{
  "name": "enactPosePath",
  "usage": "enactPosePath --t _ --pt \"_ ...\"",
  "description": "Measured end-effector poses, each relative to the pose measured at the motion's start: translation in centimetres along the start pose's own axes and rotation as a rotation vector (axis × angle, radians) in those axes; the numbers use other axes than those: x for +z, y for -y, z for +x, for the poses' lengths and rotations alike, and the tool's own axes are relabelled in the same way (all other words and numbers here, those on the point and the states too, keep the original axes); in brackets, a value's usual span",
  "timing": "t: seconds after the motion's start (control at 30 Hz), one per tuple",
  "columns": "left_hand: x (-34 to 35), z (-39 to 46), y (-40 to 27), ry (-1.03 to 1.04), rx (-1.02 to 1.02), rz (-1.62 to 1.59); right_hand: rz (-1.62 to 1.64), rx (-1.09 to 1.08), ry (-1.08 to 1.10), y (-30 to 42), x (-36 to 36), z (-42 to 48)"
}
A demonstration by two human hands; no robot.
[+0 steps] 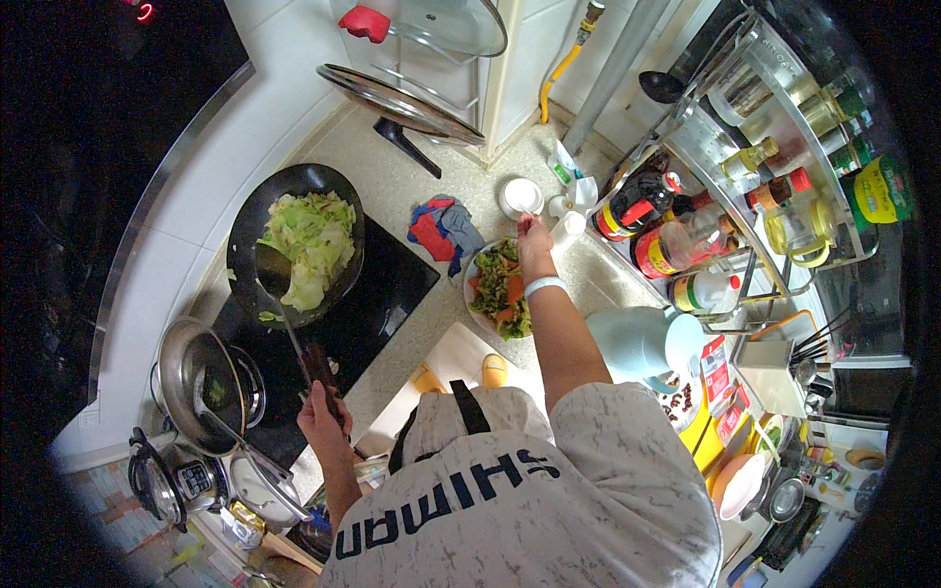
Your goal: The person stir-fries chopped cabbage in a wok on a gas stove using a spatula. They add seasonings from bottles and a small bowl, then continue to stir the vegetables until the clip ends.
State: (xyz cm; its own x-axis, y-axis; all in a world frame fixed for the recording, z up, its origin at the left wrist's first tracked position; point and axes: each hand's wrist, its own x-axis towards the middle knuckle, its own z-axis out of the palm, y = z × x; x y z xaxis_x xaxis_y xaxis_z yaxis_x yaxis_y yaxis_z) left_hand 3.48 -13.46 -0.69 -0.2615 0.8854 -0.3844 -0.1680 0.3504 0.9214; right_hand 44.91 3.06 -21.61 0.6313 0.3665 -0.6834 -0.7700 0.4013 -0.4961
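A black wok (242, 250) holds chopped cabbage (316, 235), with the metal blade of a spatula (273, 270) at its near side. My left hand (323, 415) is closed around a dark brown handle (320, 367) beside the spatula's shaft; whether it belongs to wok or spatula is unclear. Over the near rim of a small white jar (520, 197), my right hand (534, 237) pinches what looks like a small spoon, mostly hidden by the fingers. Below that forearm, partly covered, lies a plate of cooked greens with orange pieces (500, 290).
The wok stands over a black cooktop (397, 294). A crumpled cloth (445, 228) lies behind the plate. Glass lids (401, 103) lean at the back. Sauce bottles (639, 202) crowd a metal rack at right, near a light blue jug (632, 342). A steel pan (198, 382) sits at left.
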Motion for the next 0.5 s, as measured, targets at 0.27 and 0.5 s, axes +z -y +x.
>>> enactPosePath --t 0.27,0.5 --pt "2.0 0.8 -1.8 0.041 -0.016 0.051 0.073 -0.152 0.216 0.5 -4.8 8.9" --pt "-0.5 0.3 -0.7 -0.042 0.009 0.022 -0.069 -0.038 0.296 2.3 -0.2 -7.6"
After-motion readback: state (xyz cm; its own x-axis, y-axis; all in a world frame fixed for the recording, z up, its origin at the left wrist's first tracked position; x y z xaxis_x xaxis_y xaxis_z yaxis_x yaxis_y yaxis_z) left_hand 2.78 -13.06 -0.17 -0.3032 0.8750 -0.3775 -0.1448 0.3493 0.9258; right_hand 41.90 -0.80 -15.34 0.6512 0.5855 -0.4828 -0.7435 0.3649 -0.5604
